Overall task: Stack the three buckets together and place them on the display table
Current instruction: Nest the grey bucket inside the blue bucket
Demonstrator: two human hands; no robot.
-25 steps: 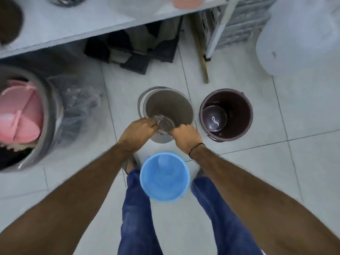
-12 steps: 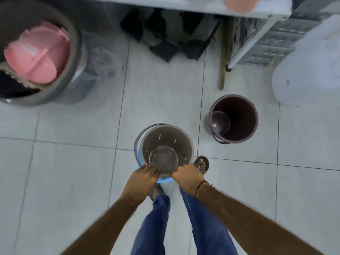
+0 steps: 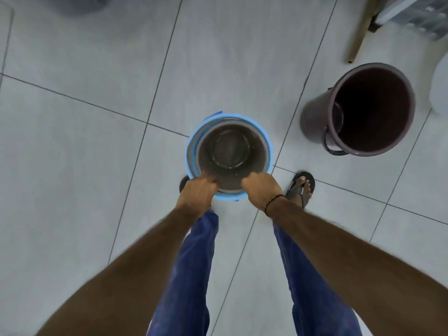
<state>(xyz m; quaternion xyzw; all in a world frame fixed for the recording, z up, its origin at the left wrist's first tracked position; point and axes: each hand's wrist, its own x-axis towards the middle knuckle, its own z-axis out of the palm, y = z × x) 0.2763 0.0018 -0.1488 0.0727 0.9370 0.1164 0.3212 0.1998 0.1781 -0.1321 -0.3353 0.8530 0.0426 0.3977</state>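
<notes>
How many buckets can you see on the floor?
3. A round grey plastic bucket sits nested inside a light blue plastic bucket, both hands gripping the near rim. A dark maroon plastic bucket stands apart on the tiles, to the right. None seem hidden.

- A floor (image 3: 84,154) of pale grey tiles fills most of the view, with thin dark joints running across it at a slant
- A wooden stick (image 3: 361,32) leans near the top right corner, its lower end resting on the floor
- A grey plastic crate (image 3: 421,18) with a latticed side sits in the top right corner, blurred, just right of the stick
- A white rounded thing (image 3: 440,88) shows at the right edge, cut off, so what it is cannot be told
- A dark, blurred shape (image 3: 80,3) lies at the top left edge
- A dark sandal (image 3: 300,187) is on the foot at the middle right
- Blue jeans (image 3: 191,275) cover both legs
</notes>
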